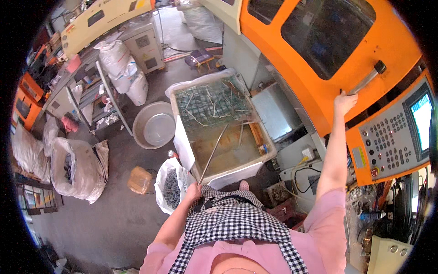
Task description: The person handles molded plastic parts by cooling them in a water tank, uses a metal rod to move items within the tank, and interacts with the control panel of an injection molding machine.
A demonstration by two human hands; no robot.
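Observation:
My right hand [345, 103] is closed around the near end of the metal bar handle [366, 81] on the orange machine door [328, 86], with that arm stretched out. Low in front of my body, my left hand [194, 192] grips a long thin rod [213, 154]. The rod slants away over a large white tub [181, 145] of murky liquid. Green netting [210, 102] with thin strips on it covers the tub's far half. Beside my left hand stands a white sack [160, 187] with many grey, thin pieces [172, 187] inside.
A control panel [388, 141] with a lit screen stands at the right. Left of the tub are a round metal basin [155, 125], an amber plastic container [140, 180] and an open white sack [82, 169]. A metal rack [109, 91] and full sacks [119, 68] stand farther back.

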